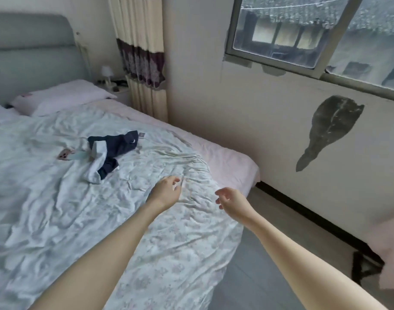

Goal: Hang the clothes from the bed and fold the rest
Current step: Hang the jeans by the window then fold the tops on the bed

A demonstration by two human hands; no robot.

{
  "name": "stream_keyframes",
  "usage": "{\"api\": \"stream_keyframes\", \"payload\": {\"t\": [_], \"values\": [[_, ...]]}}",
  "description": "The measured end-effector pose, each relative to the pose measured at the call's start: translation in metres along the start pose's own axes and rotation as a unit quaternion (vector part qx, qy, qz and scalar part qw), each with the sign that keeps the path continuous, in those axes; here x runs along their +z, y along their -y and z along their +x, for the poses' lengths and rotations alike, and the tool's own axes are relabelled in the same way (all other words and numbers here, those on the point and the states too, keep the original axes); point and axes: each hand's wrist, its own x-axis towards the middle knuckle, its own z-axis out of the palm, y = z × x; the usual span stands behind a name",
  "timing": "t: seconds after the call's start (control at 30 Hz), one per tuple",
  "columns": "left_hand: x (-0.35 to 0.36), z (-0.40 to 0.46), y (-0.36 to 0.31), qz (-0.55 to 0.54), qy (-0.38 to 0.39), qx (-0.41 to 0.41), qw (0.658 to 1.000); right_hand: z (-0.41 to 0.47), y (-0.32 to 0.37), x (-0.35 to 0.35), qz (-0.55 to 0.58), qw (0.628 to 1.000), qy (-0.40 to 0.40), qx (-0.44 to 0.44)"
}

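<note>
Navy-and-white garment (110, 153) lies crumpled left of centre on the quilt (57, 209), untouched. Left hand (167, 190) and right hand (230, 199), both loosely open and empty, reach mid-frame. Judged step: approach; next, grasp the garment.

A crumpled dark navy garment (115, 145) with white parts lies bunched in a loose heap near the middle of the bed (227, 162), on a wrinkled pale floral cover (57, 198). One white section trails toward the foot of the bed, a navy end poking out beneath it.
</note>
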Motion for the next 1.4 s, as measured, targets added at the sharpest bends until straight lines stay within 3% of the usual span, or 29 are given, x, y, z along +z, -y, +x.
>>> {"api": "stream_keyframes", "payload": {"t": [0.23, 0.47, 0.63, 0.9, 1.13, 1.23, 1.33, 1.4], "values": [[-0.028, 0.099, 0.074, 0.007, -0.108, -0.143, 0.984, 0.161, 0.028, 0.032, -0.054, 0.990, 0.094, -0.084], [-0.061, 0.190, 0.173, 0.018, -0.156, -0.246, 0.957, 0.290, 0.077, 0.107, -0.095, 0.975, 0.151, -0.130], [-0.074, 0.271, 0.278, 0.026, -0.160, -0.332, 0.929, 0.380, 0.100, 0.190, -0.092, 0.973, 0.169, -0.130], [-0.078, 0.349, 0.436, 0.096, -0.124, -0.410, 0.899, 0.471, 0.104, 0.297, -0.078, 0.972, 0.198, -0.098], [-0.064, 0.363, 0.490, 0.090, -0.149, -0.461, 0.870, 0.486, 0.074, 0.321, -0.089, 0.967, 0.232, -0.060], [-0.065, 0.360, 0.468, 0.158, -0.203, -0.395, 0.882, 0.487, 0.071, 0.317, -0.082, 0.966, 0.241, -0.038], [-0.062, 0.351, 0.426, 0.174, -0.274, -0.209, 0.922, 0.484, 0.082, 0.306, -0.011, 0.972, 0.233, 0.003], [-0.063, 0.336, 0.392, 0.153, -0.281, -0.082, 0.944, 0.478, 0.089, 0.296, 0.041, 0.974, 0.222, 0.032]]}}
